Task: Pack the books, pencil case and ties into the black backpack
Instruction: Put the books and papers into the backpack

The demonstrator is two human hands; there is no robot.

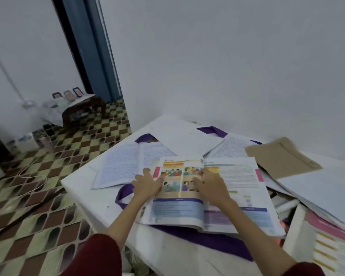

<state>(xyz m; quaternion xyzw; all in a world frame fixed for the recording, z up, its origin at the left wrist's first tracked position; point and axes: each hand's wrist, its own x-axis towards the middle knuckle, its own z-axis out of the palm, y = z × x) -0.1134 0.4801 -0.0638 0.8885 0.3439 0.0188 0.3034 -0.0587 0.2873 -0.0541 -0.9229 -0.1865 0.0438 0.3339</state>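
A colourful illustrated book (pixel 233 196) lies open on the white table (pixel 84 188). My left hand (pixel 147 183) rests on its left page edge with the fingers spread. On the middle of the left page my right hand (pixel 209 184) lies with its fingers bent against the paper. Purple ties show in pieces: a loop (pixel 123 194) left of the book, a wide strip (pixel 213 240) under its near edge, another piece (pixel 212 131) at the back. An open written notebook (pixel 127 164) lies to the left. No black backpack or pencil case is in view.
More open books and loose white sheets (pixel 191 140) lie behind the colourful book. A tan folder (pixel 281 156) sits at the right, with a stack of books (pixel 331 206) below it. A patterned floor (pixel 38 196), a white cable and a small dark table (pixel 84 108) are to the left.
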